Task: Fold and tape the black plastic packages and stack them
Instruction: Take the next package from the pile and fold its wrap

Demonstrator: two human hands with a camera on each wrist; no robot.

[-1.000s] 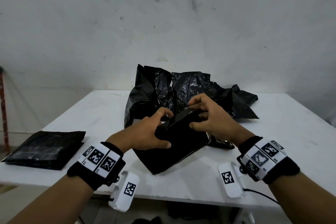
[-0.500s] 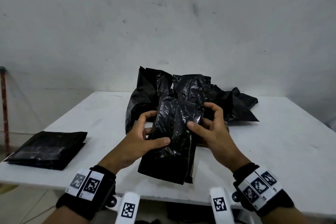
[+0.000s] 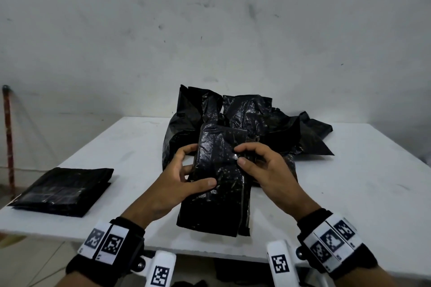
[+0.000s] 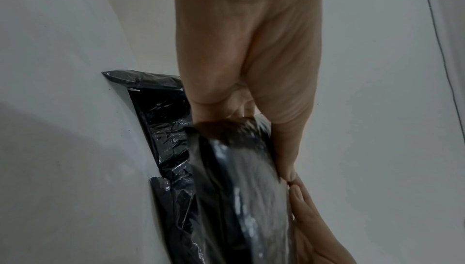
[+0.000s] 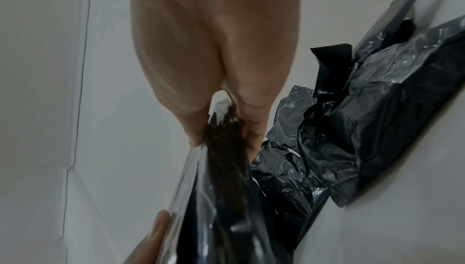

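Across the middle of the head view a flat white table (image 3: 349, 193) is spread, backed by a pale, scuffed plaster wall (image 3: 210, 30) (a thin reddish pole (image 3: 8, 142) is propped against it at far left). The table's near edge is cut by both wrists, each banded with black-and-white coded markers, and its far edge is met by the wall's foot.

Above the table's centre, near that front edge, a glossy black plastic package (image 3: 217, 182) is held upright and off the surface. It is gripped by the left hand (image 3: 177, 184), thumb laid across its front and fingers curled behind its left edge. Its upper right edge is pinched by the right hand (image 3: 268, 170), thumb in front, fingers wrapped round the back; in the right wrist view the film is seen clamped between thumb and fingers.

Behind the package, toward the wall, a loose heap of crumpled black plastic bags (image 3: 268, 128) is piled. At the table's left front corner a flat stack of folded black packages (image 3: 63, 191) is set, well apart from the hands.

Bare white surface is left open to the right of the hands and between the stack and the held package.
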